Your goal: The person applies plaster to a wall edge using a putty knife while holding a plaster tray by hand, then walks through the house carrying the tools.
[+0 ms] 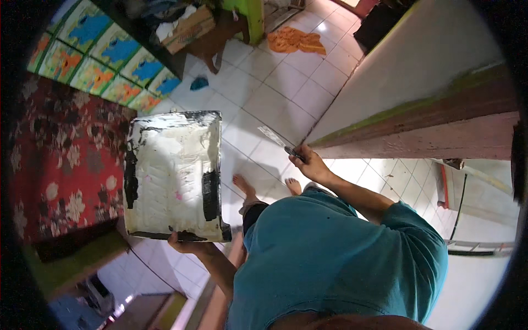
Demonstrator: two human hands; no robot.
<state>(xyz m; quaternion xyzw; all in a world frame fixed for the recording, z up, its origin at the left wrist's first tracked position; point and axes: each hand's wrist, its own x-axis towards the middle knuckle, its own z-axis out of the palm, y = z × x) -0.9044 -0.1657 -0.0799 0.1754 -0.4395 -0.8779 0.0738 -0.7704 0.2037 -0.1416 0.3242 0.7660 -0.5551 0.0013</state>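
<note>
My left hand (187,245) grips the near edge of a paint tray (170,176), with the thumb over the rim and the other fingers hidden beneath. The rectangular tray is black where bare and thickly coated with cream-white paint, with a few small pink specks. Closed around a dark handle, my right hand (312,165) holds a putty knife (270,135). Its pale, smeared blade points up and left, away from me, and stays apart from the tray. A gap of floor lies between knife and tray.
Left of the tray is a red flowered cloth (66,159); beyond it stands a drawer unit (102,55) with coloured pictures. A wall corner (407,137) rises close to my right hand. An orange cloth (297,41) lies on the white tiled floor (264,82).
</note>
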